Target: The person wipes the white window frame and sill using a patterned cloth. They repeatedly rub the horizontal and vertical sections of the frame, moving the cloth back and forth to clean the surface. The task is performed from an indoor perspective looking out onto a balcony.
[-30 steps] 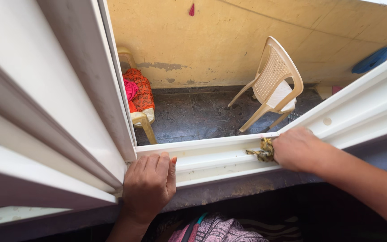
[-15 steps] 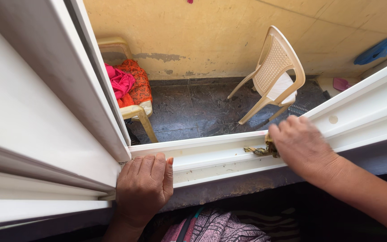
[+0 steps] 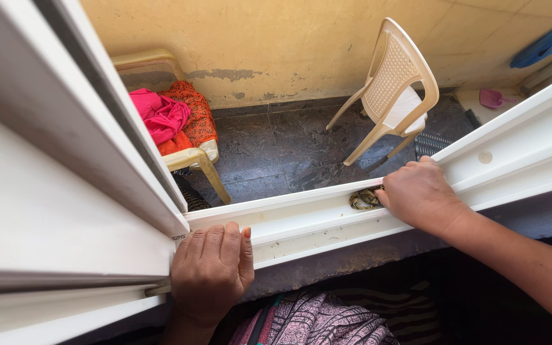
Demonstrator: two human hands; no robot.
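Head view shows the white window track (image 3: 314, 220) sitting a little higher in frame than a second ago, the right hand (image 3: 420, 195) pushed further along it, fingers curled on a yellowish rag (image 3: 364, 199) in the channel, while the left hand (image 3: 212, 271) stays flat, open.

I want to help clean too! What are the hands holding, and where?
The right hand presses a bunched rag into the window track, gripping its near end. The left hand holds nothing.
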